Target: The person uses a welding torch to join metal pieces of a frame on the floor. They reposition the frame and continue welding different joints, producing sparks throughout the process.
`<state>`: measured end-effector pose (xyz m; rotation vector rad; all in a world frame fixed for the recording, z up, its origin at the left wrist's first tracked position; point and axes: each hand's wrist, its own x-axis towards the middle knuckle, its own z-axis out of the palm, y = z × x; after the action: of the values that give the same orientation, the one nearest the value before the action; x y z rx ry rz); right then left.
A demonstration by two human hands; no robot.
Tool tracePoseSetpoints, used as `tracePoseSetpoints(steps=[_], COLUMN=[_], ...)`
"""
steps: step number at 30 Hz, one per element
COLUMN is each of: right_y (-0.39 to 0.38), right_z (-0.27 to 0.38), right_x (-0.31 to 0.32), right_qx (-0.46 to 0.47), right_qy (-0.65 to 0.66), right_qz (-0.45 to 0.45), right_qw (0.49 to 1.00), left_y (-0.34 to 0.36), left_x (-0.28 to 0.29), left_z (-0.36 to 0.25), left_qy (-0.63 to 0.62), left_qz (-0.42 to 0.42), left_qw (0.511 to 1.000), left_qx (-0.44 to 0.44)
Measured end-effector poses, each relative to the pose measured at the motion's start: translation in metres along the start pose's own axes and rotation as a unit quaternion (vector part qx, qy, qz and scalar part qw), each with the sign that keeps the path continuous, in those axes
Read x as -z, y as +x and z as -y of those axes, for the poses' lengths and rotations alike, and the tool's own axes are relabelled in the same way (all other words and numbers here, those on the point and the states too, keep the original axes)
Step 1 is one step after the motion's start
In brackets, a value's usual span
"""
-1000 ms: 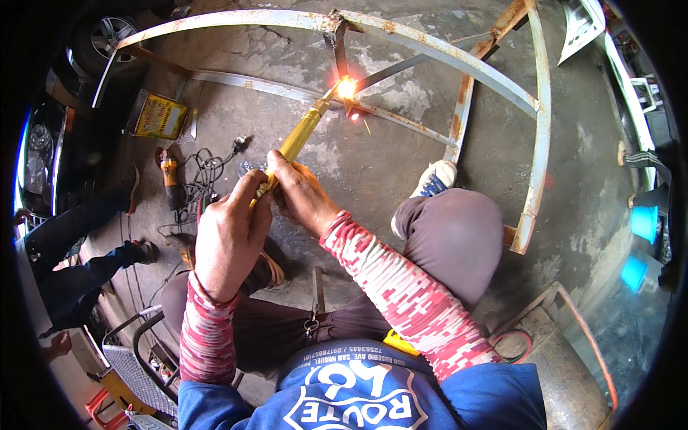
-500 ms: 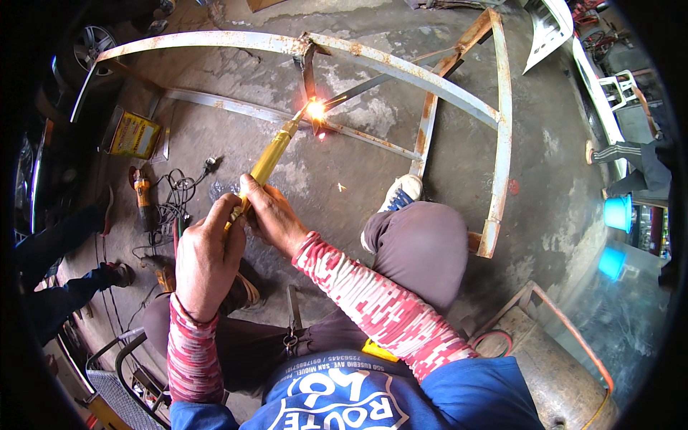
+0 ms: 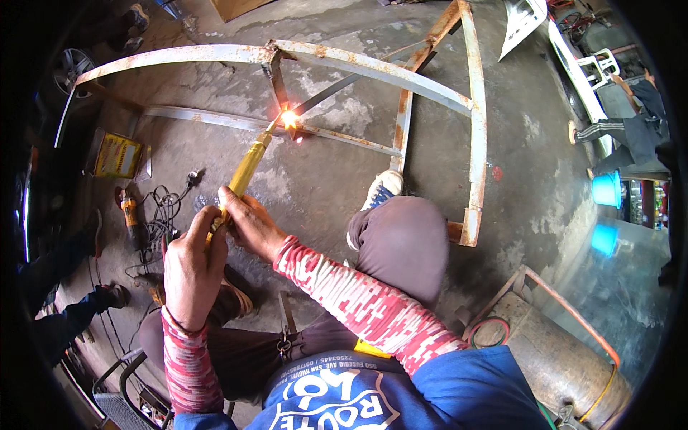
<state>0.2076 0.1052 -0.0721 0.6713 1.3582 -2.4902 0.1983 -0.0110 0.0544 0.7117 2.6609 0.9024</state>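
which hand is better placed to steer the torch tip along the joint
Probably the right hand: it grips the yellow torch further forward, nearer the flame at the metal frame. The left hand wraps the rear of the handle, more suited to steadying.

Metal frame (image 3: pixel 401 79) across the upper middle of the picture, flat on the concrete floor (image 3: pixel 530 172). Torch (image 3: pixel 244 172) left of centre, tip at a joint of the frame. Left hand (image 3: pixel 190 269) and right hand (image 3: pixel 247 222) side by side on the torch, lower left of centre. Bent knee (image 3: pixel 401 240) right of the hands, shoe (image 3: pixel 380 190) just above it, inside the frame. Grinder (image 3: pixel 129 215) and tangled cable (image 3: pixel 161 215) at the left; flat box (image 3: pixel 118 156) above them. Gas cylinder (image 3: pixel 566 358) at lower right. Two buckets (image 3: pixel 605 190) at the right edge, chair (image 3: pixel 598 68) at upper right.
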Motion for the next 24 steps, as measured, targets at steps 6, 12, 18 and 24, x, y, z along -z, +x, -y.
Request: tracePoseSetpoints(steps=[6, 12, 18, 24], right_y=[-0.005, -0.011, -0.011, -0.011], right_z=[0.011, 0.019, 0.018, 0.017], right_x=[0.0, 0.002, 0.0, 0.002], right_qx=[0.014, -0.029, -0.025, -0.029], right_qy=[-0.008, 0.03, 0.037, 0.029], right_qz=[-0.001, 0.05, 0.048, 0.05], right_qw=[1.0, 0.998, 0.998, 0.998], left_y=[0.001, 0.001, 0.0, 0.0], left_x=[-0.002, 0.0, -0.001, -0.001], left_z=[0.001, 0.007, 0.009, 0.008], left_qy=[0.001, 0.014, 0.014, 0.021], left_qz=[-0.003, -0.007, -0.008, 0.004], left_qw=[1.0, 1.0, 1.0, 1.0], left_qx=[0.002, -0.003, 0.008, 0.013])
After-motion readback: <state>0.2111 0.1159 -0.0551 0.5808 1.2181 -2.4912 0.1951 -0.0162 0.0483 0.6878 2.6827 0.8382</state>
